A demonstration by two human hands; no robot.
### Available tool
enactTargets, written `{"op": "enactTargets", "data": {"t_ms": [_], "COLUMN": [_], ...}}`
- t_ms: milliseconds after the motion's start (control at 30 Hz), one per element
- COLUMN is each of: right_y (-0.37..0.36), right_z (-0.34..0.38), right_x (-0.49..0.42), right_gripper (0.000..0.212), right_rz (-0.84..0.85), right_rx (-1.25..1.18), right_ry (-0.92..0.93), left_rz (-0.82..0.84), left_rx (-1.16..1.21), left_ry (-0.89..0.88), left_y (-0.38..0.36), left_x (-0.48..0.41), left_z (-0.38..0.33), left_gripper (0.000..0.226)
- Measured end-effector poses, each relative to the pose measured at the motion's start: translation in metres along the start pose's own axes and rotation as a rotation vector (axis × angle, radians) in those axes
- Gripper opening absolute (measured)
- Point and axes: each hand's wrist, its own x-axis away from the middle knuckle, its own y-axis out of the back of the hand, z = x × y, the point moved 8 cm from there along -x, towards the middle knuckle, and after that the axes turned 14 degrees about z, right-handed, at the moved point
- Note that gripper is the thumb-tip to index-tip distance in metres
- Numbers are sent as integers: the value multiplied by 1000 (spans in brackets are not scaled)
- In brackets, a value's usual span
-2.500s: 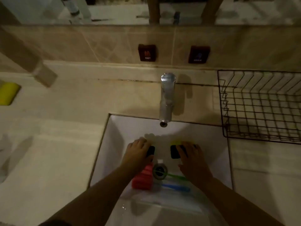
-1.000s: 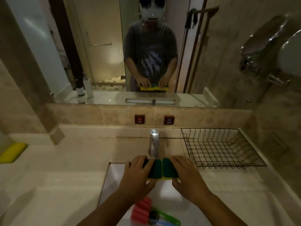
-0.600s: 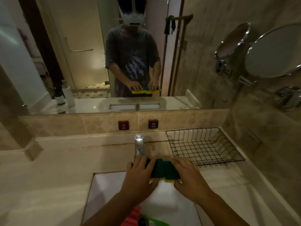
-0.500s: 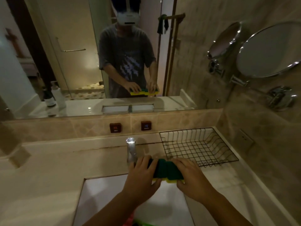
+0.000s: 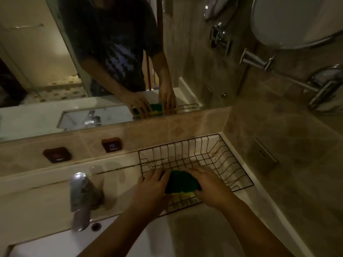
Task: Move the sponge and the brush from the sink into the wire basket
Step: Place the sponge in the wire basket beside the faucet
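A sponge (image 5: pixel 180 182) with a dark green top and a yellow underside is held between both hands, low inside the near part of the black wire basket (image 5: pixel 219 154). My left hand (image 5: pixel 151 190) grips its left end and my right hand (image 5: pixel 209 186) grips its right end. Whether the sponge rests on the basket floor cannot be told. The basket stands on the counter in the right corner against the wall. Only the sink's white near rim (image 5: pixel 46 243) shows at the bottom left. The brush is out of view.
A chrome tap (image 5: pixel 79 197) stands left of the basket, over the sink. Two dark red wall buttons (image 5: pixel 111 145) sit on the tiled upstand below the mirror (image 5: pixel 92 71). A round mirror on a chrome arm (image 5: pixel 259 60) juts from the right wall.
Both hands have carried the sponge right from above the sink and lowered it into the wire basket. The view has swung right and down, so the sink's contents have left the frame.
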Motion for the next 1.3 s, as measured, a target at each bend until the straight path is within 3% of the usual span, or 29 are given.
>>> {"op": "enactTargets", "data": {"t_ms": [167,433,867,1300], "right_y": [-8,-15,-32,-23], "right_z": [-45,-80,-88,-83], "right_x": [-51,-101,-130,-125], "right_gripper": [62,76,70,60], "right_rz": [73,-29,-41,-82], "right_rx": [83,261,286,242], "right_ry": [61,132,215,155], "left_rz": [74,71,178,167], "left_rx": [-18,-119,-79,-43], "left_ry": [77,128,167,134], "left_y": [-29,-51,-58,-60], "left_x": [-69,-125,-144,-149], "left_z": [10,36,52,48], "left_gripper": [67,71,70,57]}}
